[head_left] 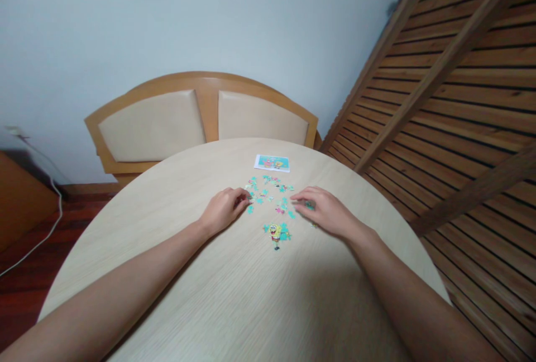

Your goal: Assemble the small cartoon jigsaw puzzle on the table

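Loose jigsaw puzzle pieces point(263, 194) in turquoise, pink and white lie scattered in the middle of the table. Closer to me is a joined cluster of pieces point(275, 232) showing a yellow cartoon figure. At the left edge of the scatter, my left hand point(225, 209) rests with its fingers curled in and the fingertips together beside some pieces; whatever is between them is too small to make out. My right hand point(322, 208) is on the right side, fingers apart, over a few turquoise pieces partly hidden beneath it.
Beyond the pieces lies a picture card point(272, 163) with pink and yellow cartoon figures. The round wooden table point(201, 306) has a padded wooden headboard point(208, 106) behind it. A slatted wooden frame point(439, 82) leans at the right. A white cable point(58, 200) hangs at the left.
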The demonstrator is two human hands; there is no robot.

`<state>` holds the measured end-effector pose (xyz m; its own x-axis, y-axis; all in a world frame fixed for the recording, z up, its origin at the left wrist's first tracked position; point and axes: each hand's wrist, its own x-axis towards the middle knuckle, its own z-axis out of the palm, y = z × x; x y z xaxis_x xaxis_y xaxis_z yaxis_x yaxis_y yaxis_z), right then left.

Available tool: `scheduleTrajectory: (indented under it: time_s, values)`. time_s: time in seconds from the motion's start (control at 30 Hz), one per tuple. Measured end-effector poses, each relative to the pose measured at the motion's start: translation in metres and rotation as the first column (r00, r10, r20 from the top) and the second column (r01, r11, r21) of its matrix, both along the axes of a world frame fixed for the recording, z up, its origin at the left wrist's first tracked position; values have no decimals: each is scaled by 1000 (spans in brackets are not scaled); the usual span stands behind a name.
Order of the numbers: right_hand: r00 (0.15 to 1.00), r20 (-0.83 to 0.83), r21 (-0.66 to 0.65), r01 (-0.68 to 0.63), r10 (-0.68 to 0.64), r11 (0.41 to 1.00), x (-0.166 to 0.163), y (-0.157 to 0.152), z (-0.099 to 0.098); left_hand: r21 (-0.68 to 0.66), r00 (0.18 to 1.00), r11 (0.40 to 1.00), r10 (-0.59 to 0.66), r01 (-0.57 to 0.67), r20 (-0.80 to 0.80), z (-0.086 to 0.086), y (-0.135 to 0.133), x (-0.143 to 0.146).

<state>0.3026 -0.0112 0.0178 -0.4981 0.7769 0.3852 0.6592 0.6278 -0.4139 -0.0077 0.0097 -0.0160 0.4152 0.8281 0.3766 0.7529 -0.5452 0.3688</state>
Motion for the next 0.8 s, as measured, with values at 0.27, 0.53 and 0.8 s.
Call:
scheduleTrajectory:
  time_s: [0.27, 0.53, 0.8]
  values:
    - [904, -24, 60, 428, -427, 902, 44, 29, -22, -18, 999, 1000, 10, -10, -34, 2, -1, 2]
    - [913, 146, 63, 377, -382, 924, 44, 39, -50, 38, 999, 999, -33, 35, -37, 4, -4, 3]
    - [904, 86, 21, 419, -419, 908, 46, 39, -44, 158, 869, 855, -487, 495, -87, 19, -31, 22]
